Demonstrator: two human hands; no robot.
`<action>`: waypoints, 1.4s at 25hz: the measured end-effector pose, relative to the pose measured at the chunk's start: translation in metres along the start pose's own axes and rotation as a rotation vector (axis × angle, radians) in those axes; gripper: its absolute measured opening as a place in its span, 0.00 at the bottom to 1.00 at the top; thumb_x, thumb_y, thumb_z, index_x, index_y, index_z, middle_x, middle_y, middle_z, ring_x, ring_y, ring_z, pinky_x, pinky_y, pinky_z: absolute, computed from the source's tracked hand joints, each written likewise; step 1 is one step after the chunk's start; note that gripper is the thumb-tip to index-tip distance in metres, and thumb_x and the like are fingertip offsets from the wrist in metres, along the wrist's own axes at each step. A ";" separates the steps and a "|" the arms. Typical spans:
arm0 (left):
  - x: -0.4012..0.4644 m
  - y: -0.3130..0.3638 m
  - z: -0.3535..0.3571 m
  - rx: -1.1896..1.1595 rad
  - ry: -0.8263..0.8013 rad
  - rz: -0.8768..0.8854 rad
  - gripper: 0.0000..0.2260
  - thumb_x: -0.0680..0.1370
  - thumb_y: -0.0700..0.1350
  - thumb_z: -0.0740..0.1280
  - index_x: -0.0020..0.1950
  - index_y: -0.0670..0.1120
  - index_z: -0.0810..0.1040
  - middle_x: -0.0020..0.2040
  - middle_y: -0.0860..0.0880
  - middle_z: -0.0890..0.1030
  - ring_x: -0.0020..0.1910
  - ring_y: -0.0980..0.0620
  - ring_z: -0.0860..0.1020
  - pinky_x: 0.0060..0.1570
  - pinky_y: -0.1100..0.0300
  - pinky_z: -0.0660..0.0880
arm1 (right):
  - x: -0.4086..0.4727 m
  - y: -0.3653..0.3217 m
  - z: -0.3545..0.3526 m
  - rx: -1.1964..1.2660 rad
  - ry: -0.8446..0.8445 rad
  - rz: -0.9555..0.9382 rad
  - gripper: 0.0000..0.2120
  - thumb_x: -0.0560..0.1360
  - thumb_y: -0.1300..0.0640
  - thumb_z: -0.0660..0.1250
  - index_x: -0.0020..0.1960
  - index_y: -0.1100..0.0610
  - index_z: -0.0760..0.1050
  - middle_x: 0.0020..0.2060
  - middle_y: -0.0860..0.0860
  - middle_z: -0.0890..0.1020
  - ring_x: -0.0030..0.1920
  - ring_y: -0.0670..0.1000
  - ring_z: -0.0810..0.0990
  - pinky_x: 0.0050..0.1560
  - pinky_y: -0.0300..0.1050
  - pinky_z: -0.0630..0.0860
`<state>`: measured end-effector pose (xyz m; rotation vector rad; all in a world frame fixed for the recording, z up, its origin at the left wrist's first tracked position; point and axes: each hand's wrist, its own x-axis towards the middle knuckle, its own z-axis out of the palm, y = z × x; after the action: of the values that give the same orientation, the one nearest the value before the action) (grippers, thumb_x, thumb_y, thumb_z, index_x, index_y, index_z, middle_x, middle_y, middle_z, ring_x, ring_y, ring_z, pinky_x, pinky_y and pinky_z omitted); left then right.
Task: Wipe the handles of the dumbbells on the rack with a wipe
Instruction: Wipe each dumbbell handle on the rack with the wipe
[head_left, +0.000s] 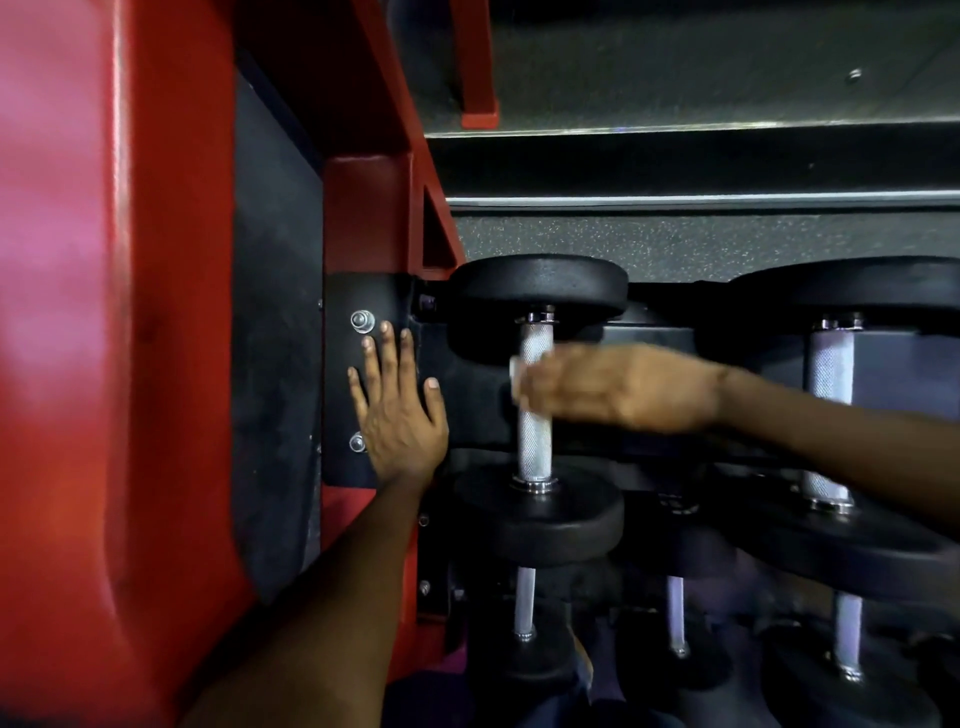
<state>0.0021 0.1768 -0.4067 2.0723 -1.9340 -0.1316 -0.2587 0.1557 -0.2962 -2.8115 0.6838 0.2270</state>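
— Hands first: how do they lie?
— Left hand (397, 410) flat, fingers spread, pressing the rack (358, 374) end plate. Right hand (618, 387), blurred, curls round a white wipe (517, 370) on the top-row dumbbell (537, 410) handle (535, 447).
— Any writing?
— None readable

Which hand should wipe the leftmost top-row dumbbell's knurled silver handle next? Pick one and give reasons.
Right. The right hand is already at the knurled silver handle with the small white wipe showing at its fingertips. The left hand lies flat on the black rack side plate, holding no wipe.
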 end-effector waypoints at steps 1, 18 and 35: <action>-0.001 0.000 0.000 0.000 0.002 -0.001 0.27 0.79 0.50 0.53 0.78 0.45 0.57 0.79 0.48 0.54 0.78 0.46 0.52 0.75 0.46 0.47 | 0.003 -0.003 0.001 0.045 0.122 0.131 0.27 0.83 0.49 0.40 0.68 0.60 0.71 0.66 0.55 0.74 0.67 0.54 0.71 0.69 0.52 0.67; -0.001 0.002 -0.001 0.026 -0.002 0.020 0.27 0.79 0.49 0.52 0.78 0.43 0.58 0.79 0.46 0.56 0.78 0.45 0.53 0.75 0.43 0.50 | 0.047 -0.019 -0.021 -0.258 0.064 0.086 0.16 0.71 0.62 0.52 0.36 0.56 0.79 0.36 0.52 0.81 0.41 0.54 0.82 0.56 0.45 0.70; 0.000 0.000 0.001 0.031 -0.001 0.023 0.27 0.79 0.50 0.51 0.78 0.43 0.58 0.79 0.45 0.57 0.78 0.44 0.54 0.74 0.43 0.50 | 0.096 -0.059 -0.027 -0.224 -0.471 0.162 0.16 0.80 0.56 0.53 0.63 0.55 0.74 0.61 0.54 0.78 0.63 0.54 0.75 0.61 0.45 0.68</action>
<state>0.0020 0.1771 -0.4074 2.0689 -1.9725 -0.0981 -0.1438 0.1583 -0.2785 -2.7370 0.8059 1.0128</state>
